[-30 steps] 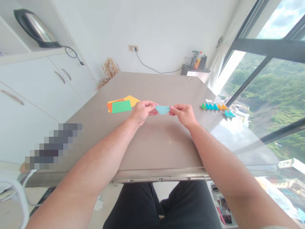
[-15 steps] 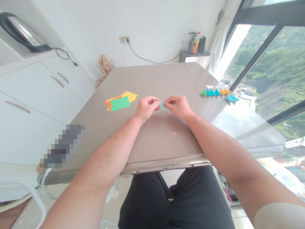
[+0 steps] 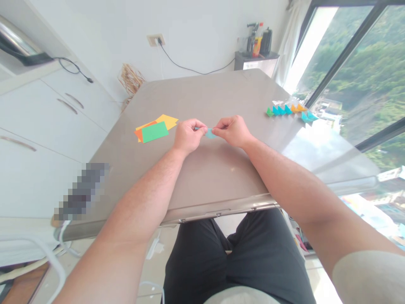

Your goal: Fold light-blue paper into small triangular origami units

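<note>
A small light-blue piece of folded paper [image 3: 210, 133] is held between my two hands, just above the middle of the table. My left hand [image 3: 190, 136] pinches its left end between thumb and fingers. At the right end, my right hand [image 3: 232, 131] grips it the same way. Fingers cover much of the paper, so its full shape is hidden. Left of my left hand lie flat sheets: a green sheet [image 3: 155, 132] on top, with an orange sheet [image 3: 138, 134] and yellow paper [image 3: 167, 120] partly under it.
Small folded paper shapes [image 3: 279, 110] in green, blue and orange stand in a row at the table's right, by the window. A blurred-out dark object [image 3: 84, 190] with a white cable lies at the left edge. Bottles [image 3: 257, 44] stand on a cabinet behind the grey table [image 3: 202, 95].
The camera view has shifted, so the scene sits slightly higher. Both hands keep hold of the light-blue paper, with the fingers shifted a little on it.
</note>
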{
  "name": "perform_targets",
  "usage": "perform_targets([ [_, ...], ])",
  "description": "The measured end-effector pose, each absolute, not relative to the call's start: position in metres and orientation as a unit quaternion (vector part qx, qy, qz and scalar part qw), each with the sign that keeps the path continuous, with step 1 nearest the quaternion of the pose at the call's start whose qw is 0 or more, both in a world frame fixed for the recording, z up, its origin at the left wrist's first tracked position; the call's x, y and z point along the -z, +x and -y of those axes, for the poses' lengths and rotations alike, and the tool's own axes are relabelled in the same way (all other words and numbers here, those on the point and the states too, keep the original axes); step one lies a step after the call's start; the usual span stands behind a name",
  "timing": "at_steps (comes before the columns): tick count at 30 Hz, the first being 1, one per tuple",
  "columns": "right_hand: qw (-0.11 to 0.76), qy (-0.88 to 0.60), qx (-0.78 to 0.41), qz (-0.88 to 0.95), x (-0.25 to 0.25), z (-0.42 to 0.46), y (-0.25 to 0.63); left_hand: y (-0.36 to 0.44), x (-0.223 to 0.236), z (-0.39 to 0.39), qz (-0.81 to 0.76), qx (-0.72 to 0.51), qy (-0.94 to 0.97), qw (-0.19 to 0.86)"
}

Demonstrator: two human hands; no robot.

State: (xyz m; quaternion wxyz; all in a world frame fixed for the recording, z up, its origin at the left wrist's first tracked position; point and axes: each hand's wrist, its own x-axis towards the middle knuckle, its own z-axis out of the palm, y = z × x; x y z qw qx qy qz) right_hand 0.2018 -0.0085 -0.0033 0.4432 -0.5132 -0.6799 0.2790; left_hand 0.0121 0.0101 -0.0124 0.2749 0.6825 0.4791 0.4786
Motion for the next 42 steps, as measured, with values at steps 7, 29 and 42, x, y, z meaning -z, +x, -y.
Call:
perform_targets([
  [7,0.438,-0.53,-0.247,0.684,0.005,0.003,0.212,0.004,0.011,-0.013,-0.497,-0.491,0.661,0.274],
  [29,0.53,-0.551,-0.206,0.61,0.005,0.006,0.206,0.012,0.013,-0.013,-0.496,-0.514,0.518,0.471],
  [42,0.472,-0.481,-0.177,0.718,0.015,0.007,0.193,0.028,0.011,-0.005,-0.394,-0.565,0.465,0.556],
])
